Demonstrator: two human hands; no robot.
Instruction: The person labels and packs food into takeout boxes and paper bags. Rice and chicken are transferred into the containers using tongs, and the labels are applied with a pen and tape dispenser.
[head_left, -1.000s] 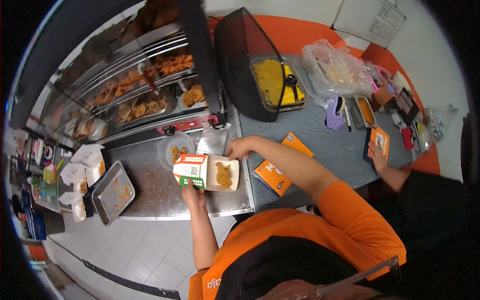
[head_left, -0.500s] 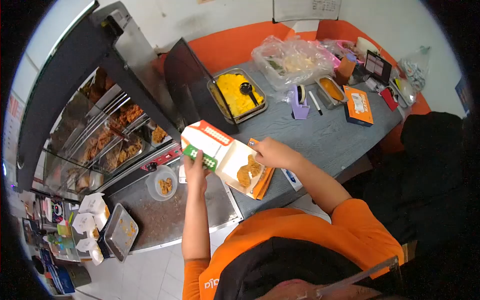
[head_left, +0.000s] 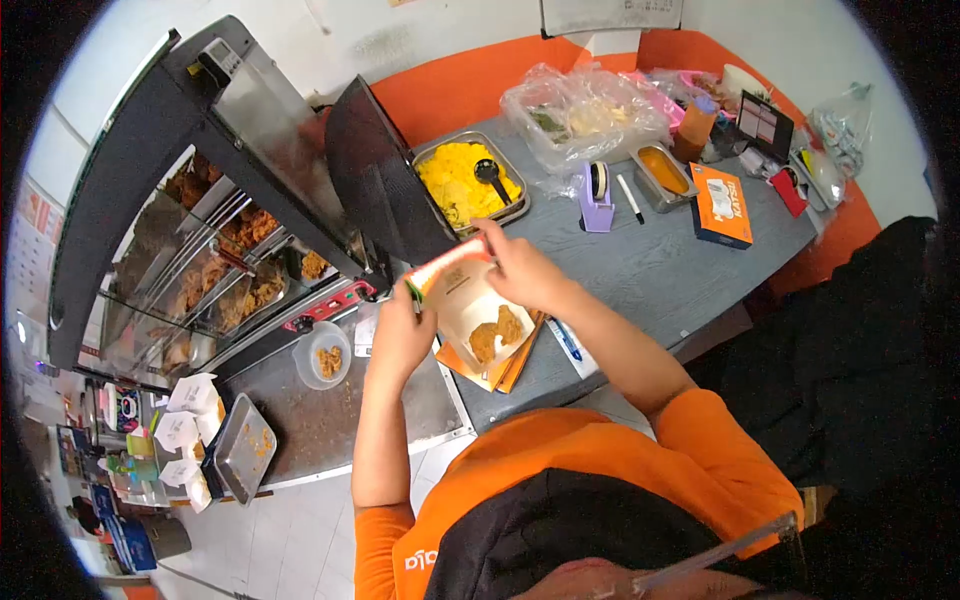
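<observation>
While both hands grip it, an open paper food box (head_left: 478, 305) sits at the near edge of the grey counter (head_left: 650, 270). Left hand (head_left: 402, 335) fingers curl closed on the box's left side; right hand (head_left: 520, 270) fingers pinch the raised lid. Fried chicken (head_left: 497, 333) lies inside. Beyond it, a tray of yellow rice (head_left: 462, 185) stands against the counter's far edge.

Matt cardboard box (head_left: 470, 300); grey woodgrain counter (head_left: 650, 265); shiny steel tray (head_left: 245, 450).

Yellow rice tray (head_left: 466, 184), purple tape dispenser (head_left: 596, 188), orange box (head_left: 721, 205), marker (head_left: 630, 199)
</observation>
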